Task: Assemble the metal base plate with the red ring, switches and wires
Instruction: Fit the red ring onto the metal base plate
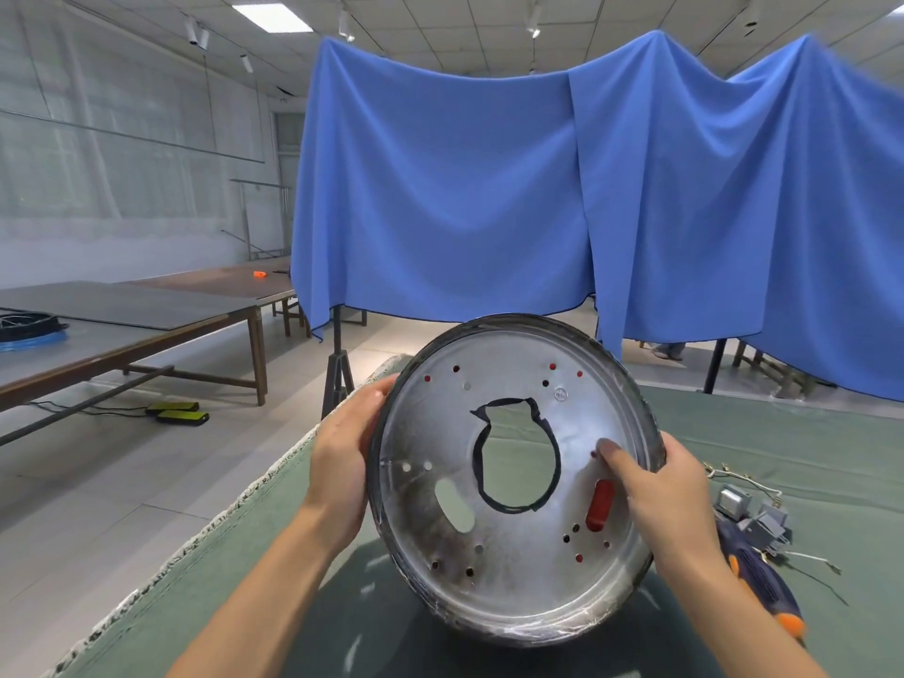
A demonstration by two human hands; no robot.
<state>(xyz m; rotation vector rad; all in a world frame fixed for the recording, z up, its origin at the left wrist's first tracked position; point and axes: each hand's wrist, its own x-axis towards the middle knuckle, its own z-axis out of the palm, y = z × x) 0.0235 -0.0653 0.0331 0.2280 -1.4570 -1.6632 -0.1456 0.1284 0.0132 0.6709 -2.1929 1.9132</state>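
Note:
I hold the round metal base plate (518,570) tilted up toward me above the green table. It has a large central hole edged in black and several small holes. Red (600,504) shows through an oblong slot and some small holes, so the red ring sits behind the plate. My left hand (345,462) grips the plate's left rim. My right hand (667,491) grips the right rim, its thumb pressed on the plate's face. Grey switches (756,518) with thin wires (812,562) lie on the table to the right.
A blue-and-orange electric screwdriver (768,587) lies on the green cloth table (244,555) beside my right forearm. A tripod (337,369) stands beyond the table's far edge. Blue drapes (489,198) hang behind. Long tables (146,315) stand at left.

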